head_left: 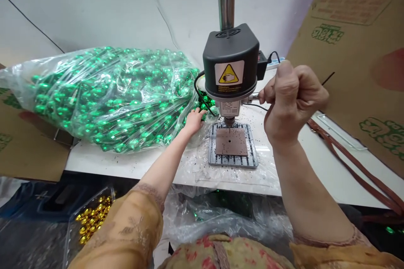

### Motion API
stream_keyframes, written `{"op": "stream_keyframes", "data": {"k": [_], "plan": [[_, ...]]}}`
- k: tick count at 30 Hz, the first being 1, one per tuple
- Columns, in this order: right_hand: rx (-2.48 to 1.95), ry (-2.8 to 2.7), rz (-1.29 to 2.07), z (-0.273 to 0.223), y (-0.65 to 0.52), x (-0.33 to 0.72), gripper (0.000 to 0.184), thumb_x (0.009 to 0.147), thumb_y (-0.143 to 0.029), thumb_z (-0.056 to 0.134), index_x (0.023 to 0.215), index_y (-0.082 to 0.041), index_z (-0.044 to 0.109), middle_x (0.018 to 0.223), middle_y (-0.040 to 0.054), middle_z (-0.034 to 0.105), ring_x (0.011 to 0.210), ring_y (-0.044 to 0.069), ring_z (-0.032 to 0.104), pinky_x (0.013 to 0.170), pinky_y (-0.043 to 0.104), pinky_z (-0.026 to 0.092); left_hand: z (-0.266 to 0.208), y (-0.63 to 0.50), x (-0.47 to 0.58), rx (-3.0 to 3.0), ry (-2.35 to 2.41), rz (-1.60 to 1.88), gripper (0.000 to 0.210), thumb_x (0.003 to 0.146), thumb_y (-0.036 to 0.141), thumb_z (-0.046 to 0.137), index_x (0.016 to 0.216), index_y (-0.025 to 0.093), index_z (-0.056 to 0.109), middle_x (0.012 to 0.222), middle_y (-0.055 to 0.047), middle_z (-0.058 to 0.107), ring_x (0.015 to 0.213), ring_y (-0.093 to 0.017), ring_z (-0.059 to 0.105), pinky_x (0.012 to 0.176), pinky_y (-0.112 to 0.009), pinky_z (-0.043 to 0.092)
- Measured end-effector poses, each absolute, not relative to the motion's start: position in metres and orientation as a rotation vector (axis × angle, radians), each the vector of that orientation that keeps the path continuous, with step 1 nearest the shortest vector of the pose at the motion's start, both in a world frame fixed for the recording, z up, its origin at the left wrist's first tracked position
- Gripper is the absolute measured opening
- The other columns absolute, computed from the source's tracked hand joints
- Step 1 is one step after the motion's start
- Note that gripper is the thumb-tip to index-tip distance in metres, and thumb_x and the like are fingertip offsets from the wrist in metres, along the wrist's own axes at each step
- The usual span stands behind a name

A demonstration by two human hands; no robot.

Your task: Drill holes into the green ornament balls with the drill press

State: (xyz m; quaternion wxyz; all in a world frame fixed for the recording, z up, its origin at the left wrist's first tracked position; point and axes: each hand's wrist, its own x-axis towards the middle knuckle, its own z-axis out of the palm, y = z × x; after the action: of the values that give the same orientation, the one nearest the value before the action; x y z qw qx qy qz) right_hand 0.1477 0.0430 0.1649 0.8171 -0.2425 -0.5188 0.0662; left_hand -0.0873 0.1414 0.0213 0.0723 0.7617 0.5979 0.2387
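A small bench drill press [232, 61] with a black motor cover stands before me, its chuck [229, 121] above a brown square plate [232, 147] with a dark hole. That plate lies on the slotted metal base [233, 161], among dark shavings. To the right of the motor cover, my right hand [290, 101] is closed around the press's feed handle [255, 96]. My left hand [195, 121] reaches to the mouth of a clear plastic bag [110, 101] of shiny green balls, fingers stretched toward green balls [205, 103] there. Its fingertips are partly hidden; I see nothing gripped.
A cardboard box [356, 50] stands at the right, another [28, 151] at the left. Brown straps [347, 151] lie on the white table [126, 167]. Below its edge are gold balls [94, 218] in a clear container and loose clear plastic [202, 210]. A black cable hangs beside the press.
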Motion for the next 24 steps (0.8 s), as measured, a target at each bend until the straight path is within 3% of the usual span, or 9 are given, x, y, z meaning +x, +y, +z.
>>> {"op": "stream_keyframes", "data": {"k": [5,9,12,15,18,21,24], "plan": [[-0.523,-1.084,0.166,0.163,0.043,0.148,0.045,0.095,-0.040,0.057,0.063,-0.024,0.029,0.054,-0.0056,0.028,0.045,0.007,0.034,0.045,0.029,0.031,0.037,0.109,-0.094,1.880,1.600,1.286,0.031,0.088,0.027,0.069,0.118,0.024,0.066,0.106,-0.006,0.063,0.089,-0.020,0.063,0.085,-0.035,0.052],[-0.566,-1.082,0.173,0.162,0.043,0.148,0.046,0.095,-0.044,0.055,0.063,-0.025,0.029,0.054,-0.0047,0.028,0.045,0.009,0.032,0.045,0.032,0.033,0.044,0.056,-0.082,1.440,1.188,1.417,0.041,0.090,0.053,0.067,0.120,0.028,0.055,0.097,-0.001,0.065,0.076,-0.015,0.066,0.065,-0.027,0.052],[-0.574,-1.080,0.173,0.162,0.044,0.148,0.046,0.094,-0.045,0.055,0.063,-0.026,0.029,0.053,-0.0043,0.028,0.044,0.011,0.032,0.045,0.035,0.032,0.037,0.020,-0.060,1.221,1.041,1.259,0.046,0.091,0.054,0.065,0.126,0.027,0.051,0.097,-0.003,0.067,0.071,-0.016,0.069,0.059,-0.028,0.053],[-0.573,-1.080,0.171,0.161,0.044,0.148,0.047,0.094,-0.047,0.056,0.063,-0.026,0.028,0.052,-0.0043,0.028,0.043,0.011,0.032,0.044,0.035,0.031,0.024,0.005,-0.041,1.138,1.002,1.149,0.046,0.091,0.050,0.065,0.127,0.023,0.055,0.102,-0.006,0.069,0.080,-0.019,0.070,0.069,-0.034,0.058],[-0.575,-1.091,0.179,0.162,0.043,0.149,0.047,0.094,-0.046,0.055,0.062,-0.025,0.028,0.052,-0.0044,0.029,0.044,0.011,0.033,0.044,0.034,0.032,0.014,0.012,-0.032,1.190,1.068,1.217,0.047,0.080,0.045,0.080,0.115,0.021,0.059,0.102,-0.005,0.071,0.089,-0.019,0.069,0.081,-0.035,0.057],[-0.555,-1.095,0.190,0.162,0.042,0.150,0.048,0.094,-0.044,0.057,0.062,-0.025,0.027,0.052,-0.0051,0.029,0.044,0.009,0.033,0.046,0.033,0.032,0.007,0.027,-0.031,1.242,1.136,1.346,0.054,0.068,0.043,0.091,0.103,0.021,0.056,0.092,-0.002,0.070,0.088,-0.018,0.067,0.081,-0.032,0.053],[-0.526,-1.096,0.201,0.162,0.041,0.150,0.048,0.094,-0.045,0.058,0.062,-0.024,0.028,0.053,-0.0058,0.029,0.045,0.008,0.034,0.048,0.032,0.032,-0.002,0.038,-0.031,1.303,1.104,1.361,0.056,0.066,0.044,0.093,0.100,0.021,0.055,0.095,-0.003,0.071,0.091,-0.019,0.069,0.082,-0.032,0.053]]}}
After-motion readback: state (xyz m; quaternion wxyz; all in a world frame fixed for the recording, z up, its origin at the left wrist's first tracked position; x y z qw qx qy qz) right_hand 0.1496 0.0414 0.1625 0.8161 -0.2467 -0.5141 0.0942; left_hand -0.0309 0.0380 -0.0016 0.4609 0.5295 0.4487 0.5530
